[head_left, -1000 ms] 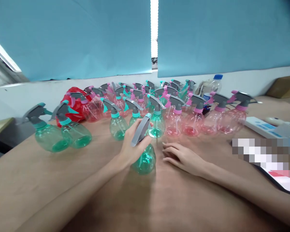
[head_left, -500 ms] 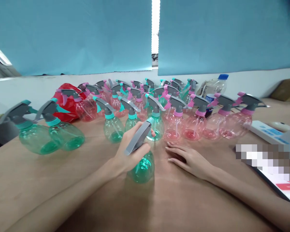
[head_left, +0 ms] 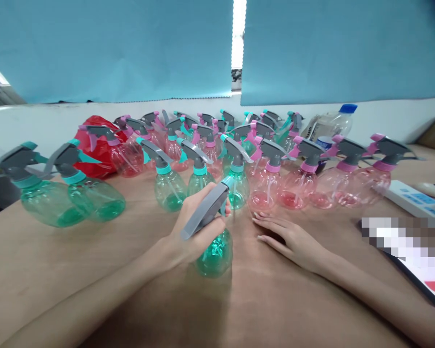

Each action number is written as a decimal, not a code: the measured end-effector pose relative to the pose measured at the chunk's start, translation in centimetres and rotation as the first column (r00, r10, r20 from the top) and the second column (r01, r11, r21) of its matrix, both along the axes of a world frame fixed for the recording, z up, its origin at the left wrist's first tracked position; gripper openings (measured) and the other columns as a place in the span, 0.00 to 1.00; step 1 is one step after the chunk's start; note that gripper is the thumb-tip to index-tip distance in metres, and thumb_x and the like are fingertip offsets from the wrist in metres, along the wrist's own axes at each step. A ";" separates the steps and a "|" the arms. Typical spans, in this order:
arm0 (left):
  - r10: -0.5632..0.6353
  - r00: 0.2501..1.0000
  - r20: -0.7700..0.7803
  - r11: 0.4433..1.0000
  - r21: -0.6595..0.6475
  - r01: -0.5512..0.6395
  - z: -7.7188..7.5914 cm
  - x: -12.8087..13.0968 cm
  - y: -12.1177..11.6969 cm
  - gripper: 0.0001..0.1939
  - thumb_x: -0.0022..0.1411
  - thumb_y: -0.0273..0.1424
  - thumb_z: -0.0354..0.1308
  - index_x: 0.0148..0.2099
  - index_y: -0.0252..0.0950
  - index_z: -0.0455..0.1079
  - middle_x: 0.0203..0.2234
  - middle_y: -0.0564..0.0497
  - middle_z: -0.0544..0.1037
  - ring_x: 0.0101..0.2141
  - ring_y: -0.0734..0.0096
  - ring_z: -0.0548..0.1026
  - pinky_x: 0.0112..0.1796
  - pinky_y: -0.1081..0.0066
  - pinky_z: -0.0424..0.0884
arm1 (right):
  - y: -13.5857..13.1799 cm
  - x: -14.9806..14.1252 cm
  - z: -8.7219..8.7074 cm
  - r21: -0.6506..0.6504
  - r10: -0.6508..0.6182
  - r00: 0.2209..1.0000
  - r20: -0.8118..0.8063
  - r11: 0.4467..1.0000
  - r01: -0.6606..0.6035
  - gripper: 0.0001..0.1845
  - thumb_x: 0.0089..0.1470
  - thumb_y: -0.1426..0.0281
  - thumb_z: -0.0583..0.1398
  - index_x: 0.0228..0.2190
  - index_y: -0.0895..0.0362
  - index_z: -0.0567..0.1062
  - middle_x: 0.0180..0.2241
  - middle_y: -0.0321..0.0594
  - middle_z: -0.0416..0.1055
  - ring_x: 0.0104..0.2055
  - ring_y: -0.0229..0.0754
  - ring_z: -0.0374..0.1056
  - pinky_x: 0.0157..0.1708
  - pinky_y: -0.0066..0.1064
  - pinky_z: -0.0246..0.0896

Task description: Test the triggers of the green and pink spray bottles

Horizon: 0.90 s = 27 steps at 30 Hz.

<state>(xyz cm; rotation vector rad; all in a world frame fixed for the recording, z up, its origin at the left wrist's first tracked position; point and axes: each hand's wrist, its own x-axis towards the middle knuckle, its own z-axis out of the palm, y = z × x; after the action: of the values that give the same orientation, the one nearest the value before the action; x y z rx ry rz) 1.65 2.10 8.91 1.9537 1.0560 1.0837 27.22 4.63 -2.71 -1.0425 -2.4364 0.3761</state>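
My left hand (head_left: 195,227) is wrapped round the neck of a green spray bottle (head_left: 215,256), whose grey head slants up to the right above my fingers. The bottle's neck is hidden by the hand. Palm down on the table, my right hand (head_left: 290,239) holds nothing, its fingers stretched out to the left. Just beyond it stands a pink spray bottle (head_left: 263,195) with a pink collar. Behind the held bottle are more green spray bottles, among them a green bottle (head_left: 170,191) with a teal collar.
Two green bottles (head_left: 97,203) stand at the left. Several pink and green bottles crowd the back, by a red plastic bag (head_left: 94,157). A clear blue-capped bottle (head_left: 333,123) is behind. At right lie a white device (head_left: 413,195) and a partly blurred screen (head_left: 402,261).
The view has shifted slightly, so the bottles in the rows appear a little higher and more spread. My left hand keeps its hold on the bottle, and my right hand stays flat.
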 end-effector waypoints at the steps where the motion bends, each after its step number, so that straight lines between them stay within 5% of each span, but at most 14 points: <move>1: -0.004 1.000 0.005 1.000 -0.004 0.004 0.1 0.0 0.0 0.06 0.51 0.27 0.52 0.34 0.39 0.63 0.26 0.54 0.68 0.25 0.71 0.66 0.26 0.69 0.63 | 0.0 0.1 0.0 -0.002 0.003 1.000 0.006 1.000 -0.003 0.23 0.65 0.61 0.54 0.59 0.53 0.68 0.60 0.43 0.66 0.62 0.51 0.61 0.60 0.51 0.59; 8: 0.031 1.000 0.002 0.996 -0.079 -0.031 0.7 0.4 -0.2 0.13 0.49 0.28 0.53 0.40 0.41 0.67 0.30 0.54 0.71 0.19 0.76 0.56 0.22 0.71 0.59 | -0.1 0.2 0.0 -0.018 0.005 1.000 0.008 1.000 -0.005 0.24 0.64 0.62 0.54 0.59 0.53 0.67 0.61 0.43 0.65 0.63 0.52 0.60 0.61 0.53 0.57; 27: 0.063 0.997 0.034 0.996 -0.063 -0.060 0.2 0.6 -0.2 0.17 0.51 0.28 0.52 0.45 0.38 0.67 0.23 0.57 0.67 0.21 0.72 0.66 0.26 0.70 0.63 | -0.2 0.5 -0.4 0.114 0.013 0.993 0.117 0.993 -0.026 0.22 0.66 0.64 0.51 0.59 0.53 0.68 0.60 0.44 0.65 0.63 0.51 0.60 0.62 0.55 0.55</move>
<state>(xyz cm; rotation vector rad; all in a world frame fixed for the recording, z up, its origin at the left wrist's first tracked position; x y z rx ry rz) 2.27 1.86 9.12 1.8570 1.1237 1.1022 27.71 4.46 -3.11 -1.0175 -2.5393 0.1828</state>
